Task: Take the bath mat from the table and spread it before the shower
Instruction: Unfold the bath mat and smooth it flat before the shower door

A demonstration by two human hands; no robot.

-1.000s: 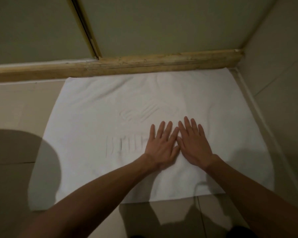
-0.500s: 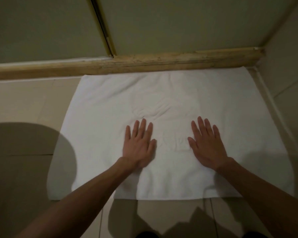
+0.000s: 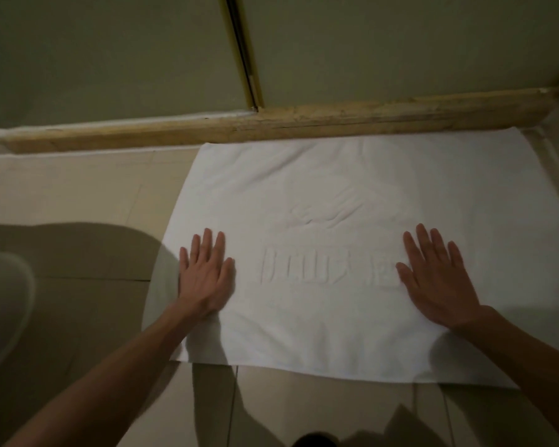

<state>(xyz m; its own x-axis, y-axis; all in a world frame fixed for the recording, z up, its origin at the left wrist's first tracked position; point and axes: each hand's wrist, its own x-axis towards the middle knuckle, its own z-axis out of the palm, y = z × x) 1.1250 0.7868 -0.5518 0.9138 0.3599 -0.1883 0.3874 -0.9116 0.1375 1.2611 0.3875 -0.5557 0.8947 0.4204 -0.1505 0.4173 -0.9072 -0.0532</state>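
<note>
Now the white bath mat (image 3: 352,188) is lying spread flat on the tiled floor (image 3: 78,188). Its far edge is running along the worn, pale-brown threshold (image 3: 336,121) at twelve o'clock and seems to be touching it. Above that threshold, a dark vertical door frame (image 3: 244,59) is dividing two dull green panels. The mat's right edge is sitting close to the wall base (image 3: 552,162) at three o'clock, and its near edge is crossing the tile joints at six o'clock.

Both hands are pressing palm-down on the mat, well apart from each other. The left hand (image 3: 205,279) is resting at nine o'clock on the mat, just inside its left edge. Its fingers (image 3: 207,246) are lying straight and close together, pointing toward twelve, with the thumb tucked alongside. The right hand (image 3: 439,282) is resting toward three o'clock. Its fingers (image 3: 425,243) are lying straight and slightly spread, leaning toward eleven, with the thumb angling out toward nine. Neither hand is gripping or pinching the cloth.

Between the hands, a row of embossed lettering (image 3: 323,269) is showing in the pile, and an embossed emblem (image 3: 326,211) is sitting just beyond it toward twelve. A large rounded shadow (image 3: 94,253) is covering the floor at nine o'clock and darkening the mat's near left corner.
</note>
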